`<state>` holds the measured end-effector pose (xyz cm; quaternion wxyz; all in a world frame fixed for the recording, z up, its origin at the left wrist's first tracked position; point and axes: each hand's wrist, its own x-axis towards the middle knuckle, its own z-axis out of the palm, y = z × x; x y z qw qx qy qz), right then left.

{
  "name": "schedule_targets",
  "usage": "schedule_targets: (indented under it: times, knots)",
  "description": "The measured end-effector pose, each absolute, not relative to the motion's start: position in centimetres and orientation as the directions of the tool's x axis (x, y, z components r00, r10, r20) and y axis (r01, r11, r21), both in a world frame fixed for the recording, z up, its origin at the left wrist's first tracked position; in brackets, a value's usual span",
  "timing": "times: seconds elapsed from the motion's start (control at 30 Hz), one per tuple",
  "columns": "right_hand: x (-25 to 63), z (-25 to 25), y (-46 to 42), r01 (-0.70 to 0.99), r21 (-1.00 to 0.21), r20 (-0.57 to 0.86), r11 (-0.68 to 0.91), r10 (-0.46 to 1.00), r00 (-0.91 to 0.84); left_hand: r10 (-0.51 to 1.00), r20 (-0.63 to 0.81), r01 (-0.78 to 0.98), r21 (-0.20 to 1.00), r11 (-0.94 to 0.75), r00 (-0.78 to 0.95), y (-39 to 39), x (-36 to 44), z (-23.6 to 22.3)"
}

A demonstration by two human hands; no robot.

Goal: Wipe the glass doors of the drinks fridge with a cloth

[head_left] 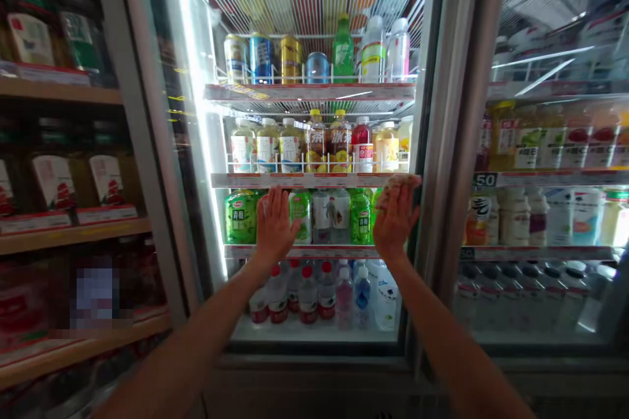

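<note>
Left hand (275, 226) spread wide, right hand (394, 222) holding a cloth (399, 186); the glass door (314, 359) bars the bottles (340, 141) at twelve o'clock

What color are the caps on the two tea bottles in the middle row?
Yellow caps, clearest in the head view.

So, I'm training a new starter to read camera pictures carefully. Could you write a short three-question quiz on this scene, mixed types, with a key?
1. Which hand has the crumpled, pale patterned cloth?

2. True or false: the slim green bottle stands next to the short blue can.

3. Fill the gap: the two bottles of dark brown drink on the middle shelf have ____ caps.

Key: 1. The right hand. 2. True. 3. Yellow.
</note>
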<state>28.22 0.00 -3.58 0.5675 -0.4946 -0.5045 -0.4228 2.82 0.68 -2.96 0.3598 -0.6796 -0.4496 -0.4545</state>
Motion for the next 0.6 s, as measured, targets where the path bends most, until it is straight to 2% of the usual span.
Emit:
schedule_targets:
  times: [0.13,0.17,0.2,0.33,0.37,0.4,0.43,0.53,0.6]
  knots:
    - [25.7,-4.9,-0.2,0.953,0.195,0.966,0.233,0.122,-0.228,0.267,0.948,0.941,-0.077,-0.331,0.171,0.8,2.9,-3.1]
    - [25.8,-5.2,-0.2,0.947,0.220,0.959,0.233,0.127,-0.254,0.265,0.948,0.940,-0.079,-0.332,0.174,0.8,2.9,-3.1]
    - [26.3,-5.3,-0.2,0.957,0.194,0.968,0.215,0.117,-0.223,0.267,0.947,0.939,-0.082,-0.334,0.177,0.8,2.9,-3.1]
    - [29.2,-4.6,0.0,0.981,-0.162,0.987,0.107,0.031,0.159,0.276,0.945,0.932,-0.071,-0.356,0.177,0.9,2.9,-3.1]
    - [29.3,-4.5,0.0,0.974,-0.203,0.979,0.103,0.024,0.201,0.272,0.947,0.931,-0.065,-0.359,0.171,1.0,3.0,-3.2]
    - [29.1,-4.5,-0.1,0.976,-0.184,0.983,0.113,0.039,0.181,0.265,0.950,0.931,-0.059,-0.360,0.163,1.1,3.0,-3.3]
    - [28.5,-4.6,-0.2,0.984,-0.114,0.992,0.135,0.068,0.106,0.256,0.954,0.932,-0.055,-0.358,0.155,1.2,3.1,-3.3]
    - [26.8,-5.2,-0.7,0.965,0.148,0.974,0.215,0.135,-0.180,0.239,0.960,0.933,-0.056,-0.356,0.149,1.5,3.2,-3.5]
    - [26.9,-5.0,-0.9,0.967,0.148,0.979,0.207,0.111,-0.174,0.238,0.958,0.931,-0.068,-0.357,0.162,1.5,3.2,-3.5]
